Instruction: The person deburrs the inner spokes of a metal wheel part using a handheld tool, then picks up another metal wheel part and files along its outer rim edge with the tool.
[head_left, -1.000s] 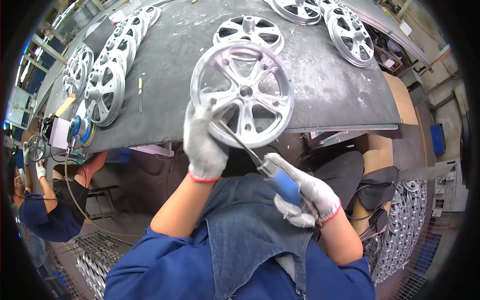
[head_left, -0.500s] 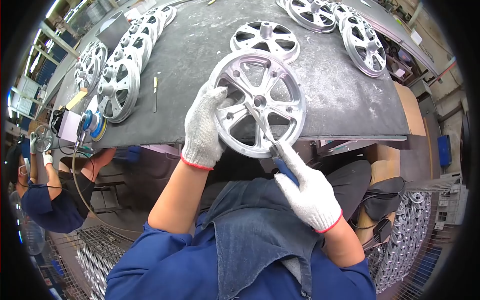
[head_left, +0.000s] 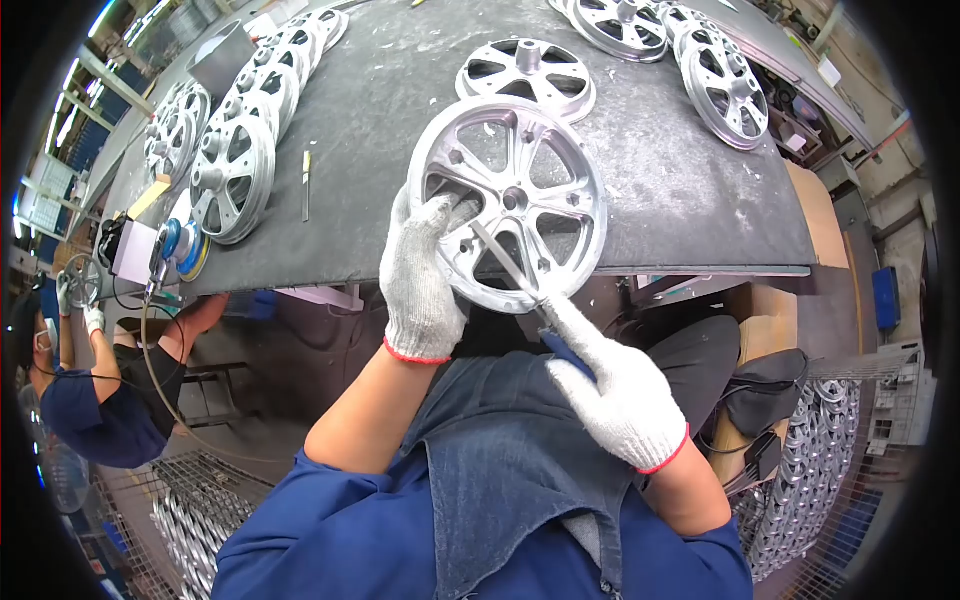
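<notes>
A silvery cast-metal spoked wheel point(head_left: 488, 180) is held tilted above the table's near edge. Wrapped round its left side is my left hand point(head_left: 425, 275), in a white knit glove with a red cuff, its fingers partly behind the spokes. My right hand point(head_left: 632, 400), gloved alike, is closed on the blue handle of a tool with a long narrow metal blade point(head_left: 508, 262). The index finger stretches along the tool. The blade lies across the wheel's lower left part, its tip near a spoke; whether it touches the metal I cannot tell. Another wheel point(head_left: 528, 75) lies just behind.
Rows of similar wheels stand along the dark table point(head_left: 370, 130) at left point(head_left: 233, 180) and right point(head_left: 728, 95). A thin yellow-ended tool point(head_left: 306, 185) and a blue sander point(head_left: 182, 245) lie at left. A co-worker point(head_left: 95, 400) sits at far left. Wire baskets with metal parts point(head_left: 815, 460) flank me.
The wheel has shifted slightly left and turned a little. The blade's tip has moved from beside the hub to lower left of it. My left forearm has moved slightly right.
</notes>
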